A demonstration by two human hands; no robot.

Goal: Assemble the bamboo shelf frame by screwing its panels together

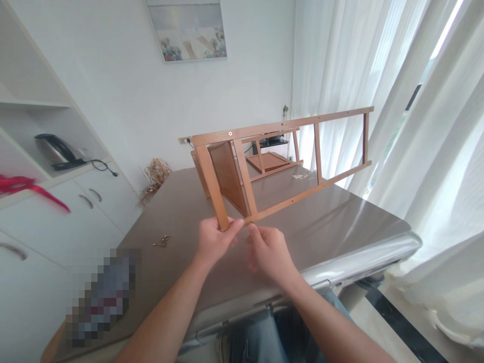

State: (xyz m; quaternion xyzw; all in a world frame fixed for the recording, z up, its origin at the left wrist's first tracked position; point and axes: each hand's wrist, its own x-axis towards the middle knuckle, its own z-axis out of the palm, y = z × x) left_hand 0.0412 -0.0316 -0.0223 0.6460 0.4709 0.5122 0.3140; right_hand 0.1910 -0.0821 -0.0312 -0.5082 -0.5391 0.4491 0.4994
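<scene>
A ladder-like brown wooden frame (pixel 316 151) is raised at an angle over the table. My left hand (pixel 216 241) is closed around its near lower corner, thumb along the rail. Just to the right, my right hand (pixel 269 248) pinches with thumb and finger against the underside of the same rail. Whatever small thing it may hold there is hidden by the fingers. A brown wooden panel (pixel 229 176) stands behind the frame's near end, close to its crosspieces. Several small metal screws (pixel 162 241) lie in a loose pile on the table, left of my left hand.
The brown-grey covered table (pixel 181 201) has a shiny rounded front edge. Farther back lies a flat wooden panel (pixel 270 161) beside another slatted wooden piece (pixel 297 146). A pixelated patch hides something at the front left. White curtains (pixel 340 65) hang at the right; cabinets (pixel 86 222) stand left.
</scene>
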